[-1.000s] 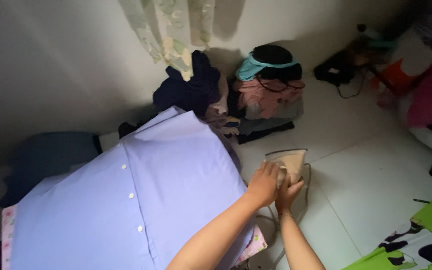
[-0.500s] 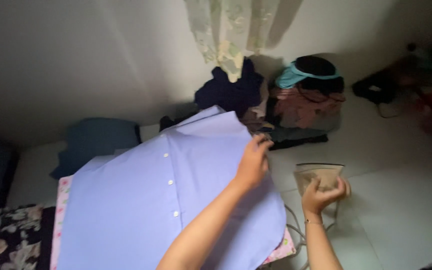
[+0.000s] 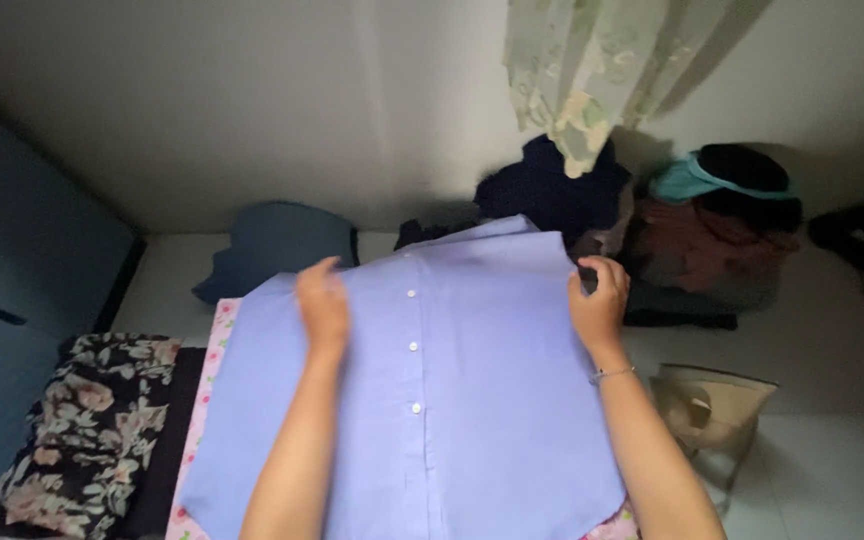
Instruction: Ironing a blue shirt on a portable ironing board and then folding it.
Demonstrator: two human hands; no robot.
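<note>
Right hand [image 3: 600,298] has been taken off the beige iron [image 3: 709,412] since half a second ago and is now pinched on the right edge of the light blue button shirt [image 3: 452,400]. Left hand [image 3: 323,305] has been shifted to the shirt's left side, laid flat with fingers loose, nothing clamped. Shirt is spread at centre over a pink floral pad [image 3: 214,345]. Iron is left at 4 o'clock on the white floor. Folded clothes pile [image 3: 712,235] is seen at 2 o'clock, floral dark cloth [image 3: 82,420] at 8 o'clock.

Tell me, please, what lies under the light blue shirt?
Under the light blue shirt, a pink floral cloth peeks out along its left edge and bottom right corner. What lies beneath the shirt's middle is covered and cannot be seen.
</note>
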